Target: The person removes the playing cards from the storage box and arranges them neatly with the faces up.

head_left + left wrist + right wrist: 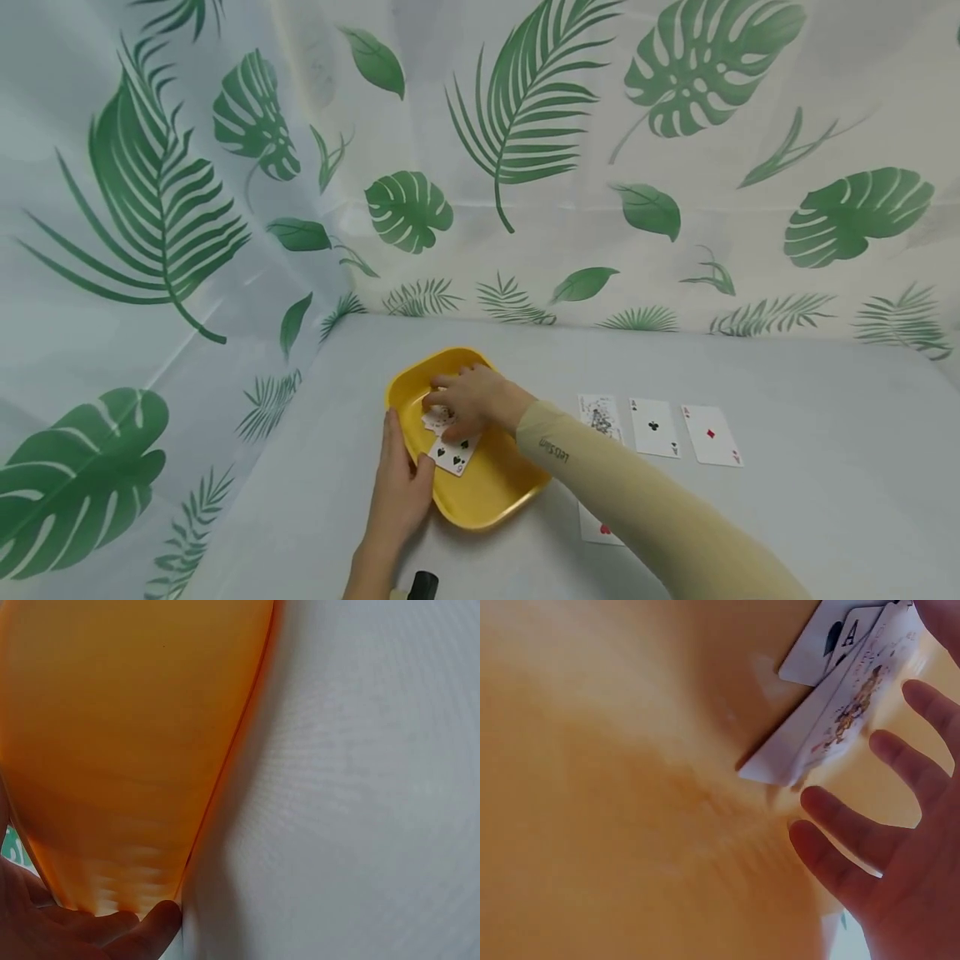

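Yellow and shallow, the tray (pixel 491 492) on the table (pixel 825 517) holds overlapping playing cards (pixel 454 459); your left hand (pixel 401 493) grips its side, and your right hand (pixel 474 402) reaches over those cards, fingers spread.

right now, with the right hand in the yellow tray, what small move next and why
Probably close the right hand on one of the overlapping cards: its fingers are spread near them, and the left hand holds the yellow tray.
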Tool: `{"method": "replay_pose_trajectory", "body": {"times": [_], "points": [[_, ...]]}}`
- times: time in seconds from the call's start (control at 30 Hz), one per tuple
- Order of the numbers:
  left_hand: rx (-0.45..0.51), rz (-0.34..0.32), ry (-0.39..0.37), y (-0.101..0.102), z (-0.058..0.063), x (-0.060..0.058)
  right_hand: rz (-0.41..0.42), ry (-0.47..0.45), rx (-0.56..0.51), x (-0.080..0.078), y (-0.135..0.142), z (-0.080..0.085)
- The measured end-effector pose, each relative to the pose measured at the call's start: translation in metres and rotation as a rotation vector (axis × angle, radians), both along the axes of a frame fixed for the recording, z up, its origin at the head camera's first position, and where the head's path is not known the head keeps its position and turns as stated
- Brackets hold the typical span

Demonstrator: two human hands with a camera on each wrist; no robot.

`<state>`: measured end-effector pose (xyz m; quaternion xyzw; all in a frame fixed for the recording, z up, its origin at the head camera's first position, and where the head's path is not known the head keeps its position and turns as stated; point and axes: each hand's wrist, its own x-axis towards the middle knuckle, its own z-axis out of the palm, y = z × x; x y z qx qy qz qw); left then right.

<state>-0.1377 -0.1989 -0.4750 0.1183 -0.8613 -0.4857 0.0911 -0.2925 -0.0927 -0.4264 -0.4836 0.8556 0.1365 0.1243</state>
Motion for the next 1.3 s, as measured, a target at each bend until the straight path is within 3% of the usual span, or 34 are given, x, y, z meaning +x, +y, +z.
{"method": "replay_pose_trajectory", "body": {"times": [0.83, 1.3], "points": [[0.008, 0.004, -0.02, 0.0014, 0.0001, 0.0014, -0.099, -0.071, -0.079, -0.0007, -0.0012, -0.0033], [-0.002, 0.011, -0.009, -0.0017, 0.0, -0.0005, -0.128, -0.053, -0.079, 0.0003, 0.0002, 0.0009]]}}
